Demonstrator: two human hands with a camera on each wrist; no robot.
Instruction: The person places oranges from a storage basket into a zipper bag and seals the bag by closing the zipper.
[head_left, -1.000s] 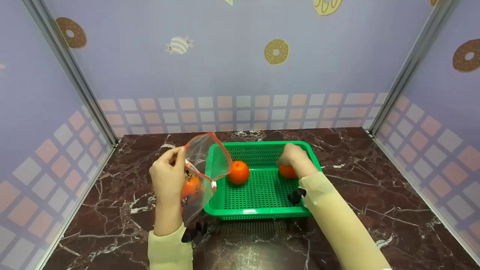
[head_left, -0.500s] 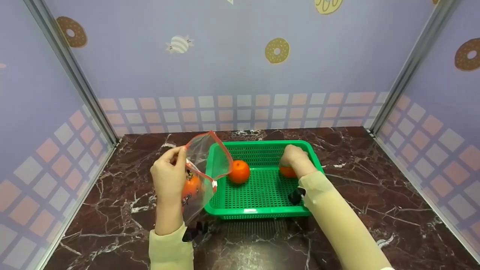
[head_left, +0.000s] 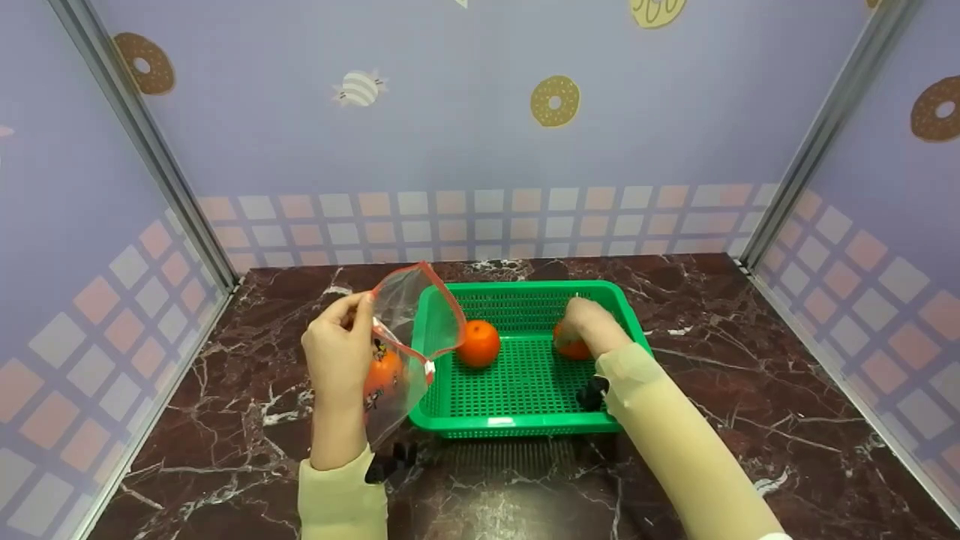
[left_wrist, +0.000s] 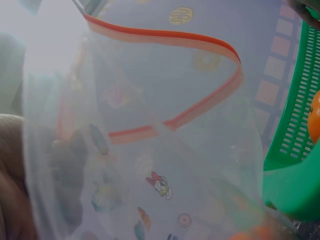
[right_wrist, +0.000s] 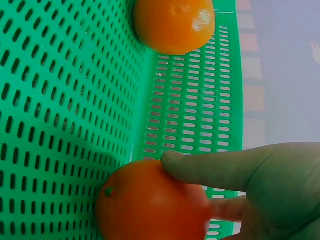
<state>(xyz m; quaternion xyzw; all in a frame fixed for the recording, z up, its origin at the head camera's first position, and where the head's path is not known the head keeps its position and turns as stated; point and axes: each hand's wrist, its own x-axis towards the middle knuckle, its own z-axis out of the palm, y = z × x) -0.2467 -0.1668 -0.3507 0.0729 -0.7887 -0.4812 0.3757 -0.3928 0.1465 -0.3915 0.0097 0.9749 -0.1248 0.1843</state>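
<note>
My left hand (head_left: 339,360) pinches the rim of a clear zip bag (head_left: 420,307) with a red zip strip, holding its mouth apart. An orange (head_left: 384,369) sits inside the bag, which has cartoon prints (left_wrist: 160,186) on it. At the right end of the green basket (head_left: 517,424), my right hand (head_left: 598,328) grips a second orange (right_wrist: 150,207). In the right wrist view its thumb (right_wrist: 210,167) lies on top of this orange; the other fingers are mostly hidden behind it. Another orange (head_left: 478,343) lies on the basket's left side, untouched.
The basket stands on a dark red marbled table (head_left: 255,330), just right of the bag. A patterned back wall (head_left: 480,135) and two side walls enclose the table. The basket's raised sides surround the right hand.
My right hand and the orange under it have shifted slightly to the left within the basket. The left hand and the bag look the same.
</note>
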